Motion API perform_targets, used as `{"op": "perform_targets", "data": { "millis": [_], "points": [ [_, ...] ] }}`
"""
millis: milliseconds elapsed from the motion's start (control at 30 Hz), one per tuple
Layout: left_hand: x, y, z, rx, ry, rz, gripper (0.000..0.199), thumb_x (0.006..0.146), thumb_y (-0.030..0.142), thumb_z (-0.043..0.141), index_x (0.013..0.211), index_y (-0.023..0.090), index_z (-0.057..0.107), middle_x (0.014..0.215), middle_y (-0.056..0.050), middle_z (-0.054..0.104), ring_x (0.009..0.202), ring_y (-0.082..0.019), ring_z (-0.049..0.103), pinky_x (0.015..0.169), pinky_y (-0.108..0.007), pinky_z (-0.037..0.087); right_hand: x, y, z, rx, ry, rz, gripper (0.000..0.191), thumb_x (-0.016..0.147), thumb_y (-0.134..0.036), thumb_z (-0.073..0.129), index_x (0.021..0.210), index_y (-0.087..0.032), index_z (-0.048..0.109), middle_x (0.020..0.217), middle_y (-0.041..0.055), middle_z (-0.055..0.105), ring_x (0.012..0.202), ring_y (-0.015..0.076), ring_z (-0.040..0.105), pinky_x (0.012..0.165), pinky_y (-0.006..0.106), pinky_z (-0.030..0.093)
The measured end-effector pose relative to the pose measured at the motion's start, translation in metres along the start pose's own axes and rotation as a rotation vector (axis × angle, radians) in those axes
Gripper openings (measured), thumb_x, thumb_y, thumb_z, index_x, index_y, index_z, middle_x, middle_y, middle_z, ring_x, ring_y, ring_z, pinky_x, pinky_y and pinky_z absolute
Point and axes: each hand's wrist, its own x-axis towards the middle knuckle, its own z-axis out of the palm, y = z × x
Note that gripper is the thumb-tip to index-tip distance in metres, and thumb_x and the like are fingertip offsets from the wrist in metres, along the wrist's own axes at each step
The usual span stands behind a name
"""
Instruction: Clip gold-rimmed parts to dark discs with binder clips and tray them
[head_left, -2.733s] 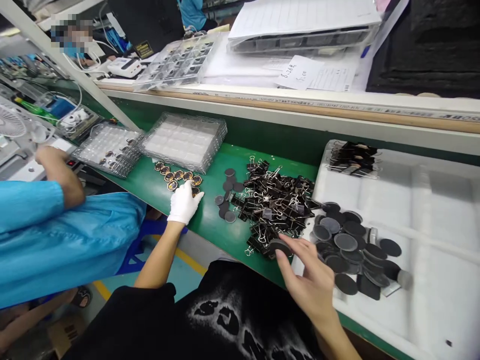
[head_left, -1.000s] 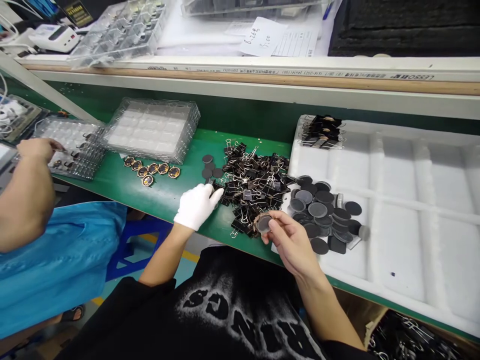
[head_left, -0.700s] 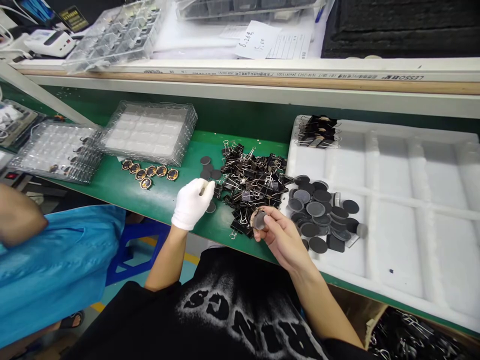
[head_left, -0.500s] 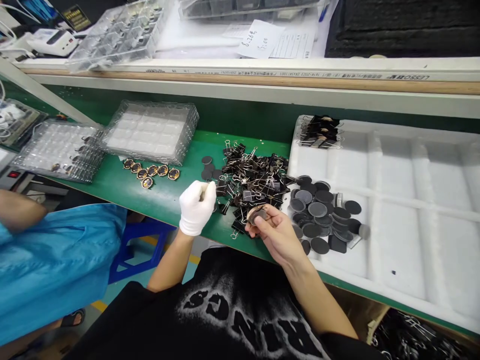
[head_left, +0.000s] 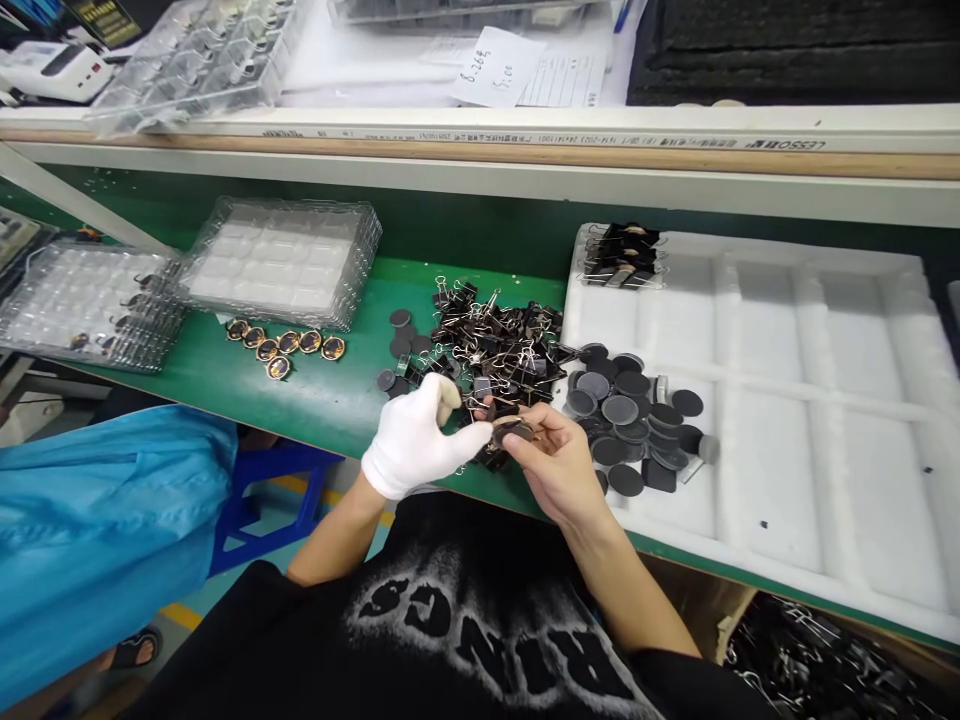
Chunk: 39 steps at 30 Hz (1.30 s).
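Squarely between two hands, a dark round disc [head_left: 516,433] with a tan rim sits in the right hand's grip.
Closed around it, the bare right hand [head_left: 553,455] pinches the disc between thumb and fingers, above the near edge of the green desk [head_left: 315,408]. The left hand [head_left: 424,437], in a white glove, has its thumb at the disc's side and its forefinger curled, with a gap between them; whether it has hold of anything, I cannot tell. Just beyond lies a heap of black binder clips [head_left: 499,345] with silver wire handles. Loose dark discs [head_left: 401,340] lie left of the heap, more dark discs [head_left: 621,410] on a white compartmented foam tray [head_left: 772,420] to its right. Farther left are gold-rimmed round pieces [head_left: 289,343], near stacked clear plastic trays [head_left: 281,260].
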Motion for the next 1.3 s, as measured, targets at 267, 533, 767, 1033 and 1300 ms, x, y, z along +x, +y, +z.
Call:
{"op": "perform_targets", "data": {
  "millis": [267, 533, 767, 1033, 1300],
  "points": [
    [0.006, -0.010, -0.004, -0.064, -0.254, 0.200, 0.032, 0.075, 0.039, 0.068, 0.061, 0.020, 0.046, 0.049, 0.008, 0.041, 0.046, -0.008, 0.035, 0.051, -0.024, 0.029, -0.006, -0.009, -0.006, -0.006, -0.129, 0.071, 0.017, 0.075, -0.025, 0.089, 0.079, -0.025, 0.073, 0.089, 0.0010, 0.079, 0.087, 0.0174, 0.074, 0.091, 0.035, 0.060],
    [0.006, -0.003, -0.002, -0.214, -0.249, 0.022, 0.029, 0.083, 0.030, 0.053, 0.060, 0.020, 0.039, 0.052, 0.007, 0.036, 0.050, -0.007, 0.032, 0.051, -0.023, 0.029, -0.002, -0.009, -0.005, 0.236, 0.237, 0.082, 0.023, 0.071, -0.032, 0.093, 0.083, -0.025, 0.075, 0.090, -0.0031, 0.074, 0.084, 0.0100, 0.067, 0.082, 0.023, 0.057],
    [-0.001, 0.014, 0.002, -0.422, -0.425, -0.259, 0.031, 0.088, 0.038, 0.051, 0.063, 0.020, 0.051, 0.046, 0.006, 0.046, 0.044, -0.008, 0.042, 0.047, -0.023, 0.035, -0.003, -0.009, -0.009, 0.093, 0.272, 0.054, 0.029, 0.066, -0.037, 0.096, 0.082, -0.022, 0.077, 0.083, -0.0008, 0.073, 0.075, 0.0102, 0.063, 0.073, 0.022, 0.054],
    [-0.002, 0.015, 0.006, -0.446, -0.464, -0.325, 0.033, 0.092, 0.040, 0.054, 0.066, 0.020, 0.053, 0.043, 0.008, 0.047, 0.039, -0.008, 0.042, 0.044, -0.022, 0.036, -0.001, -0.005, -0.012, -0.034, 0.279, 0.019, 0.028, 0.067, -0.038, 0.095, 0.082, -0.022, 0.078, 0.080, 0.0003, 0.075, 0.072, 0.0113, 0.062, 0.069, 0.024, 0.053],
    [0.002, -0.005, -0.003, -0.323, -0.521, -0.130, 0.029, 0.097, 0.042, 0.051, 0.084, 0.020, 0.064, 0.066, 0.003, 0.066, 0.055, -0.011, 0.059, 0.057, -0.024, 0.048, -0.004, -0.002, -0.009, 0.061, 0.305, 0.049, 0.029, 0.068, -0.038, 0.094, 0.086, -0.025, 0.076, 0.087, -0.0007, 0.074, 0.077, 0.0147, 0.065, 0.078, 0.032, 0.057]
  ]
}}
